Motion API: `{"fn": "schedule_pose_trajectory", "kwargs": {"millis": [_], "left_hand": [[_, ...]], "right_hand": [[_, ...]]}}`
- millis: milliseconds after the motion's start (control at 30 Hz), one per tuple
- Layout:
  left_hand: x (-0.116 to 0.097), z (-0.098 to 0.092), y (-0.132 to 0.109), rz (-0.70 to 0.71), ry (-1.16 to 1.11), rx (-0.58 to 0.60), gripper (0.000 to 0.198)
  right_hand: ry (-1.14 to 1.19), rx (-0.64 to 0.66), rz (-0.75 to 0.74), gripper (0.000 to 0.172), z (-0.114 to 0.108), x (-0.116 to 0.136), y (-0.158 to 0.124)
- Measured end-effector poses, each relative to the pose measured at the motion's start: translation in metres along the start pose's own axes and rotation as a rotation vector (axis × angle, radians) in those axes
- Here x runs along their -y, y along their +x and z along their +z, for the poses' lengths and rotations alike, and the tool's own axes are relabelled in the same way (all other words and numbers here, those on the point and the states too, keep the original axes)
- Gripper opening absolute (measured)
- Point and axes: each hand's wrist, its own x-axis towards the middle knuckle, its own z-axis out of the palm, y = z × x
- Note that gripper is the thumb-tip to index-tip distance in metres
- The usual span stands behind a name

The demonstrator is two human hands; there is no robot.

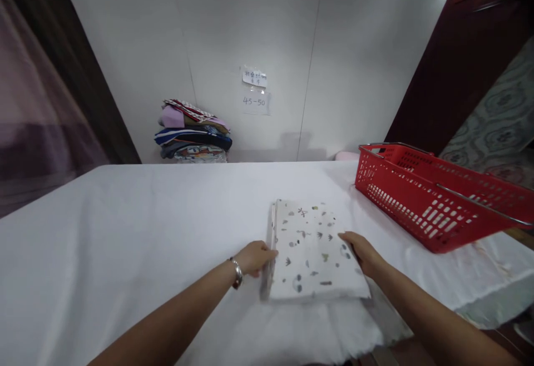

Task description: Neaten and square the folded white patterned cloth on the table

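Observation:
A white cloth with small grey and green printed shapes (pixel 312 249) lies folded into a thick rectangle near the front of the table. My left hand (pixel 255 257), with a silver bracelet at the wrist, is closed on the cloth's left edge, thumb on top. On the opposite side, my right hand (pixel 362 252) pinches the right edge, its fingertips over the top layer and the rest of the fingers partly hidden.
A red plastic basket (pixel 417 210) with metal handles stands at the right of the white-covered table (pixel 167 216). Several folded fabrics (pixel 194 132) are piled at the back left. Paper notes (pixel 255 90) are taped to the wall behind.

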Motion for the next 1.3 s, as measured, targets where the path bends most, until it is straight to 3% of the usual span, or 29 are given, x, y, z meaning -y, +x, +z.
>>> {"fn": "schedule_pose_trajectory", "kwargs": {"millis": [200, 367, 467, 700, 833, 967, 1067, 1133, 1267, 1300], "left_hand": [[-0.006, 0.014, -0.003, 0.082, -0.059, -0.165, 0.056], [-0.015, 0.022, 0.003, 0.034, -0.277, -0.168, 0.057], [-0.018, 0.024, 0.0, -0.037, -0.503, -0.12, 0.061], [-0.023, 0.021, -0.005, -0.075, -0.87, 0.186, 0.045], [-0.025, 0.022, -0.004, -0.055, -0.816, 0.197, 0.043], [-0.028, 0.022, -0.001, -0.003, -0.533, -0.001, 0.038], [-0.031, 0.021, -0.001, -0.014, -0.455, -0.086, 0.035], [-0.031, 0.023, -0.003, -0.01, -0.51, -0.042, 0.037], [-0.026, 0.028, -0.01, 0.037, -0.811, 0.173, 0.038], [-0.023, 0.029, -0.011, 0.041, -0.851, 0.173, 0.037]], "right_hand": [[-0.168, 0.006, -0.03, 0.041, -0.014, -0.007, -0.013], [-0.07, 0.172, 0.001, 0.051, -0.012, -0.01, -0.016], [0.009, 0.202, 0.041, 0.049, -0.012, -0.01, -0.016], [0.077, 0.273, 0.076, 0.045, -0.013, -0.011, -0.017], [0.095, 0.323, 0.046, 0.044, -0.015, -0.012, -0.017], [0.044, 0.322, 0.023, 0.044, -0.015, -0.011, -0.018], [0.014, 0.319, 0.032, 0.042, -0.015, -0.009, -0.019], [0.024, 0.321, 0.03, 0.039, -0.016, -0.008, -0.019], [0.035, 0.311, -0.018, 0.037, -0.015, -0.01, -0.019], [0.026, 0.314, -0.039, 0.038, -0.015, -0.011, -0.018]]}}
